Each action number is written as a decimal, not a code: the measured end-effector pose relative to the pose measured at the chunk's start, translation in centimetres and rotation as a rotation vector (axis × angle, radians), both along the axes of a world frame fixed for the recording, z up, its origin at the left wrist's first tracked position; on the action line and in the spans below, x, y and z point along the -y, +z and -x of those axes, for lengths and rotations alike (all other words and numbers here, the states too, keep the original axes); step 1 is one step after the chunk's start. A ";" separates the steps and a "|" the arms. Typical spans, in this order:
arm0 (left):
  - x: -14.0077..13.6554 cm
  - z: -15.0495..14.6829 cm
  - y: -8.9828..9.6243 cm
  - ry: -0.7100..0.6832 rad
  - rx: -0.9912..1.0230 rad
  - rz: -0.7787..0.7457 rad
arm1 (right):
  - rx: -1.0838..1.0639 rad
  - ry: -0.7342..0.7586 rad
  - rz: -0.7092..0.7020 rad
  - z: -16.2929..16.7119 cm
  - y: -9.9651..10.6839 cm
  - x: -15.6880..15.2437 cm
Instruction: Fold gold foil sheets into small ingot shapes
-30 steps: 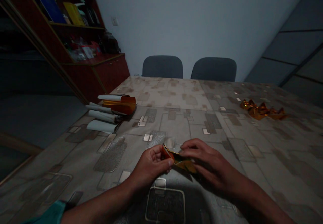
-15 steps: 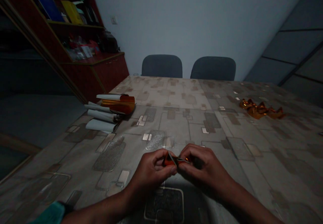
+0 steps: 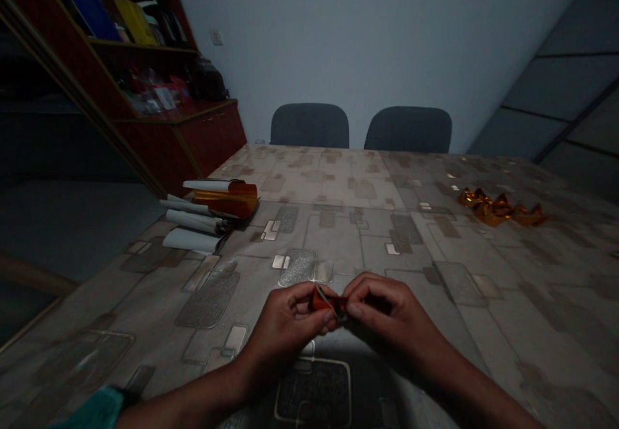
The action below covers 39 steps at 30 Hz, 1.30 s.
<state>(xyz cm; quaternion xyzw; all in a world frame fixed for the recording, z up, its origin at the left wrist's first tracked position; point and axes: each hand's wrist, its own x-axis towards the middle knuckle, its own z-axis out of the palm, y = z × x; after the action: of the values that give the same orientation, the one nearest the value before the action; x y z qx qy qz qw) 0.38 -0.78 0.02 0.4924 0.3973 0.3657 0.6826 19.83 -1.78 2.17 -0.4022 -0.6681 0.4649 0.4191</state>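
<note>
A small folded piece of shiny orange-gold paper [image 3: 323, 299] with a pale inner side is between my two hands, just above the table near its front edge. My left hand [image 3: 294, 316] grips its left part, thumb in front and fingers behind. At the paper's right end, my right hand [image 3: 380, 303] pinches it between thumb and index finger. Several gold folded paper ingots [image 3: 498, 208] stand in a cluster on the right of the table. To the left lies a pile of curled gold paper sheets [image 3: 236, 200], pale on their backs.
The table [image 3: 338, 180] has a patterned cloth. Behind it stand two dark chairs, a left chair [image 3: 309, 124] and a right chair [image 3: 409, 129], against the wall. At the left, a red-brown cabinet [image 3: 193, 139] holds bags and other items.
My right fingers have shifted on the paper and now pinch it nearer the middle, and less of its right end shows. My left hand keeps its hold. The view has moved slightly.
</note>
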 end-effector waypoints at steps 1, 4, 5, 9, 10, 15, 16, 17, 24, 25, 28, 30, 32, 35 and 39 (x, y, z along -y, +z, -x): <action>0.0 0.0 -0.2 -0.002 -0.006 -0.004 | 0.014 -0.008 -0.024 0.0 -0.2 -0.1; 0.1 0.0 -0.6 -0.012 -0.028 0.005 | 0.117 -0.073 -0.091 0.1 -0.5 -0.1; 0.1 0.0 -0.6 -0.010 -0.027 0.017 | 0.132 -0.079 -0.101 0.1 -0.5 -0.1; -0.4 0.0 -0.3 0.050 0.009 0.065 | 0.068 0.058 -0.124 -0.1 0.5 0.1; -0.6 0.0 -0.2 0.065 0.014 0.078 | 0.051 0.092 -0.135 -0.3 0.9 0.1; -1.2 0.3 -0.1 0.076 0.056 0.120 | 0.039 0.135 -0.095 -1.0 1.5 0.2; -1.2 0.4 -0.2 0.074 0.065 0.120 | 0.021 0.147 -0.076 -1.1 1.4 0.2; -1.2 0.4 -0.3 0.070 0.070 0.120 | 0.006 0.157 -0.070 -1.2 1.4 0.1; -0.8 0.2 -0.6 0.029 0.092 0.101 | 0.047 0.124 -0.141 -1.2 1.1 -0.1; -0.6 0.1 -0.5 0.022 0.086 0.087 | 0.050 0.100 -0.137 -1.0 1.0 -0.1; 0.0 0.0 -0.1 -0.005 -0.022 0.005 | 0.150 -0.012 -0.138 -0.2 0.4 -0.1; 0.2 -0.1 0.2 -0.023 -0.187 -0.124 | 0.254 -0.079 -0.160 0.2 -0.1 -0.1; 0.3 0.0 0.4 -0.026 -0.349 -0.283 | 0.335 -0.111 -0.200 0.4 -0.6 -0.1; 0.2 0.0 0.5 -0.033 -0.448 -0.401 | 0.402 -0.114 -0.253 0.4 -1.1 -0.1; 0.1 -0.1 0.4 -0.035 -0.465 -0.417 | 0.423 -0.094 -0.311 0.4 -1.3 0.0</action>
<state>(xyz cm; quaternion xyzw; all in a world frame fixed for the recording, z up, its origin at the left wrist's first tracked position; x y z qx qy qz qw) 0.48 -0.93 0.44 0.6990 0.4506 0.3053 0.4638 19.41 -1.83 0.83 -0.4518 -0.7849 0.2424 0.3480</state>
